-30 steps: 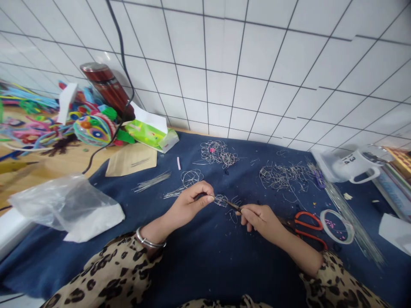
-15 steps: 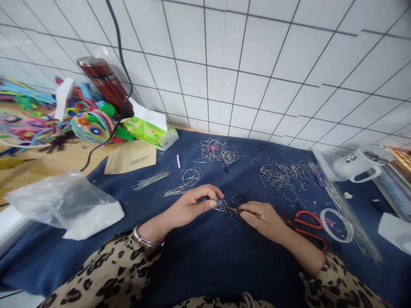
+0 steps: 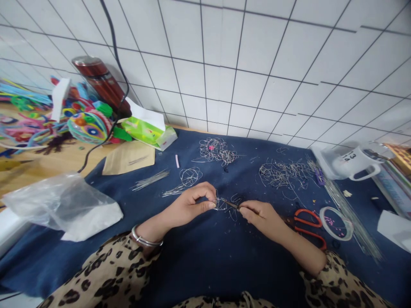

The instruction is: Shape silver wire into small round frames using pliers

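My left hand point(image 3: 194, 203) pinches a small bent-wire piece point(image 3: 220, 204) between thumb and fingertips. Closed around slim pliers point(image 3: 231, 205) is my right hand point(image 3: 259, 215), and the narrow metal jaws reach to the wire piece from the right. Fingers hide most of the handle. Loose curved wire bits point(image 3: 236, 198) lie on the dark blue cloth point(image 3: 221, 261) just behind the pliers. A wire coil point(image 3: 191, 176) and a bundle of short wires point(image 3: 173, 191) rest beyond my left hand.
Tangled wire shapes point(image 3: 218, 152) and a larger wire heap point(image 3: 284, 173) lie farther back. Red-handled scissors point(image 3: 308, 217), a ring-shaped dish point(image 3: 349, 233) and long straight wires point(image 3: 351, 220) are at right, near a white mug point(image 3: 361, 161). A plastic bag point(image 3: 64, 201) lies left.
The plier tips have shifted slightly on the wire piece, which now sits turned differently in my left fingers. The whole view has moved a little.
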Tool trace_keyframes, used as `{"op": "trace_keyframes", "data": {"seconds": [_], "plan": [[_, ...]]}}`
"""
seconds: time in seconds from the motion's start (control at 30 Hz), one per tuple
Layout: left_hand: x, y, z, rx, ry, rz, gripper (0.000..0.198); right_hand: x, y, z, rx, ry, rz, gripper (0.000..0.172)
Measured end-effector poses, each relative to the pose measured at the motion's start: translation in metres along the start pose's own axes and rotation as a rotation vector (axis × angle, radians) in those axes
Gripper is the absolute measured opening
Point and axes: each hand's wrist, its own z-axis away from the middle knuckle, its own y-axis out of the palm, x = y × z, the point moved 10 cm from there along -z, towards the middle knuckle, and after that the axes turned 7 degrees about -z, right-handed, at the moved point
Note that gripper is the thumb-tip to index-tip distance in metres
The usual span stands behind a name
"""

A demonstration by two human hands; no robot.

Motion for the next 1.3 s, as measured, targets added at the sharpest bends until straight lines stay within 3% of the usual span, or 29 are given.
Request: {"op": "trace_keyframes", "data": {"seconds": [0.3, 0.57, 0.83, 1.1, 1.3], "plan": [[-0.007, -0.006, 0.001, -0.061, 0.04, -0.024, 0.003, -0.028, 0.035, 0.01, 0.295, 0.336, -0.615, 0.049], [-0.01, -0.018, 0.005, -0.186, 0.065, -0.007, 0.004, -0.029, 0.047, 0.014, 0.382, 0.393, -0.839, 0.052], [-0.014, -0.023, 0.006, -0.212, 0.091, -0.043, 0.006, -0.026, 0.042, 0.012, 0.315, 0.375, -0.853, 0.049], [-0.025, -0.019, 0.009, -0.197, 0.204, -0.189, 0.012, -0.029, 0.018, 0.009, 0.264, 0.346, -0.7, 0.049], [-0.032, -0.018, 0.011, -0.218, 0.266, -0.221, 0.015, -0.031, 0.021, 0.012, 0.334, 0.347, -0.638, 0.048]]}}
